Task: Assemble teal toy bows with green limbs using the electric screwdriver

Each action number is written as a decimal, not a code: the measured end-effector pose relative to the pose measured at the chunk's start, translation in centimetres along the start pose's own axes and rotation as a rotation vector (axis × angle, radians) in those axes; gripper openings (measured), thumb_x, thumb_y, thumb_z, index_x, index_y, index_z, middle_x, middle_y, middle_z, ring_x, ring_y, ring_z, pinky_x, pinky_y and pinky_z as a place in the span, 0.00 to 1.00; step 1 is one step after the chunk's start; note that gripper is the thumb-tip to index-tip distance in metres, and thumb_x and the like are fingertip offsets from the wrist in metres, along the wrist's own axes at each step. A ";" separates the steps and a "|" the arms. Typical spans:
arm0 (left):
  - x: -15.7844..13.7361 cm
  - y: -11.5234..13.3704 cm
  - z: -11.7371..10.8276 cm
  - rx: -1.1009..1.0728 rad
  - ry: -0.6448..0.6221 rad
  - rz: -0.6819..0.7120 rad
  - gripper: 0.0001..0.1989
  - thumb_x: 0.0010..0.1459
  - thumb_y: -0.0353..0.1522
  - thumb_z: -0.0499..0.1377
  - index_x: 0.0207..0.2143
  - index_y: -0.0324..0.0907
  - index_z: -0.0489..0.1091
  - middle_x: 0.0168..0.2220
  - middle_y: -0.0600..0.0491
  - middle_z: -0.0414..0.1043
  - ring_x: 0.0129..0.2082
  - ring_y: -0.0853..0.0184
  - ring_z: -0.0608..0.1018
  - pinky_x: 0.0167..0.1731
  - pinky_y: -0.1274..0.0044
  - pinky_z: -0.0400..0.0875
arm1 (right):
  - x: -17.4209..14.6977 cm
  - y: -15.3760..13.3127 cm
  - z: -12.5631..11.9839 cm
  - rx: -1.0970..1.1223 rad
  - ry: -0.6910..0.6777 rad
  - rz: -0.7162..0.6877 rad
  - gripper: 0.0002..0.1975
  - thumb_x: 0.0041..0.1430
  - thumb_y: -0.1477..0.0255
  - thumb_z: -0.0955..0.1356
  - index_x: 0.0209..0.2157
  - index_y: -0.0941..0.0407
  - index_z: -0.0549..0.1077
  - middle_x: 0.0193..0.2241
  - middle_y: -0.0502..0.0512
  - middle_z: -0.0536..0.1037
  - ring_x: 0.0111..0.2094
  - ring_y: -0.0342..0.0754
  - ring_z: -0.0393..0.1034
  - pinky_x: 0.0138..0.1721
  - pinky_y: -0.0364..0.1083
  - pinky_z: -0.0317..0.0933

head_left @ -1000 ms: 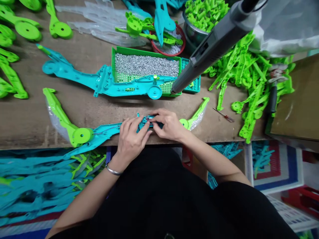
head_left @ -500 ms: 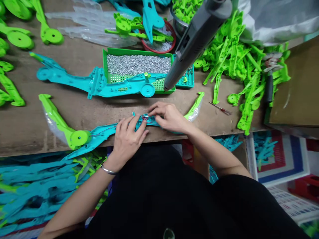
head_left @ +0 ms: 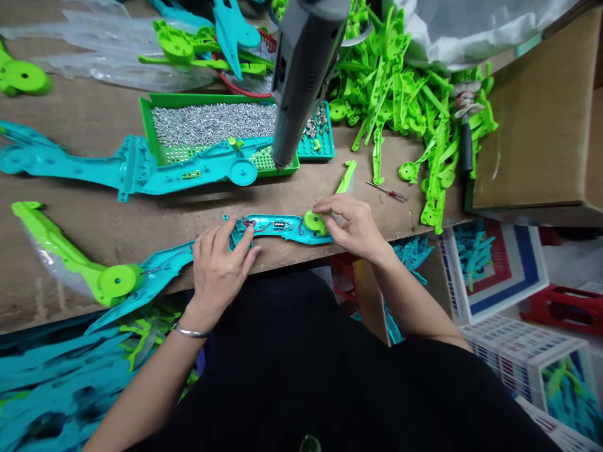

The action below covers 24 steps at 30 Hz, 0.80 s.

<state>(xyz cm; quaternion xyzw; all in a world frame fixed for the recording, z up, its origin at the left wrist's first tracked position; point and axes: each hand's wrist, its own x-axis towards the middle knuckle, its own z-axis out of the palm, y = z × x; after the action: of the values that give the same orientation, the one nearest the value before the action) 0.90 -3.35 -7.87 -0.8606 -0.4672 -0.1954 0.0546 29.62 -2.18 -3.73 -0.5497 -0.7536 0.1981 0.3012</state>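
A bow-shaped teal half-shell [head_left: 294, 232] lies along the front edge of the table, its open side up, with thin wires and a small metal-looking part [head_left: 279, 225] inside. My left hand [head_left: 221, 254] holds the shell near its middle, thumb and fingertips close to red wires [head_left: 249, 223]. At the right end, fingers of my right hand [head_left: 351, 226] are on the round hub of a green limb [head_left: 314, 221]; their exact grip is partly hidden. Another green limb [head_left: 70, 254] with a clear cover is at the shell's left end.
Behind sits a second teal shell [head_left: 174, 179], leaning on a green tray [head_left: 146, 125] of screws. A grey power screwdriver [head_left: 301, 81] hangs above. Green parts [head_left: 396, 94] are heaped at the right, near a small screwdriver [head_left: 389, 191] and a cardboard box [head_left: 532, 138].
My right hand has moved right, from the shell's middle to the green hub. The left hand stays near the red wires. The view has shifted to the right.
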 end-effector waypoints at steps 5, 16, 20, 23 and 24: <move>0.3 0.7 0.0 -0.012 -0.054 -0.113 0.21 0.64 0.42 0.56 0.57 0.50 0.72 0.59 0.39 0.68 0.53 0.49 0.69 0.51 0.58 0.60 | 0.2 1.0 0.1 -0.060 0.030 0.000 0.13 0.58 0.81 0.62 0.38 0.57 0.77 0.39 0.57 0.82 0.43 0.50 0.76 0.49 0.51 0.68; -0.4 4.3 0.6 0.004 -0.082 -0.335 0.24 0.66 0.42 0.53 0.63 0.50 0.65 0.66 0.40 0.59 0.61 0.52 0.66 0.60 0.59 0.56 | 2.3 -1.3 0.7 -0.073 0.009 -0.232 0.10 0.59 0.79 0.66 0.38 0.54 0.78 0.36 0.56 0.83 0.40 0.52 0.78 0.45 0.51 0.71; -0.8 4.0 1.1 0.007 -0.046 -0.338 0.24 0.66 0.40 0.53 0.63 0.50 0.63 0.67 0.43 0.57 0.63 0.55 0.64 0.62 0.60 0.55 | 4.6 -4.2 1.7 -0.022 -0.105 -0.436 0.12 0.59 0.80 0.66 0.40 0.54 0.77 0.37 0.55 0.82 0.40 0.51 0.77 0.44 0.50 0.71; -0.9 4.2 1.1 -0.056 -0.040 -0.360 0.22 0.66 0.40 0.54 0.60 0.49 0.66 0.64 0.44 0.62 0.63 0.57 0.65 0.62 0.61 0.56 | 6.5 -7.5 3.1 0.033 -0.220 -0.548 0.14 0.60 0.80 0.64 0.43 0.54 0.77 0.39 0.57 0.81 0.40 0.52 0.76 0.43 0.51 0.70; -0.9 4.3 1.2 -0.090 -0.053 -0.406 0.20 0.66 0.39 0.53 0.58 0.48 0.68 0.62 0.45 0.66 0.62 0.59 0.66 0.63 0.64 0.56 | 7.1 -8.9 4.0 0.051 -0.280 -0.587 0.14 0.61 0.79 0.63 0.44 0.55 0.76 0.40 0.58 0.81 0.42 0.52 0.75 0.44 0.52 0.69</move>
<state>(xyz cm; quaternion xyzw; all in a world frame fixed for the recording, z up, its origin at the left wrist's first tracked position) 4.29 -6.13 -8.92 -0.7551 -0.6232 -0.2003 -0.0369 19.14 1.84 0.57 -0.2687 -0.9087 0.1952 0.2528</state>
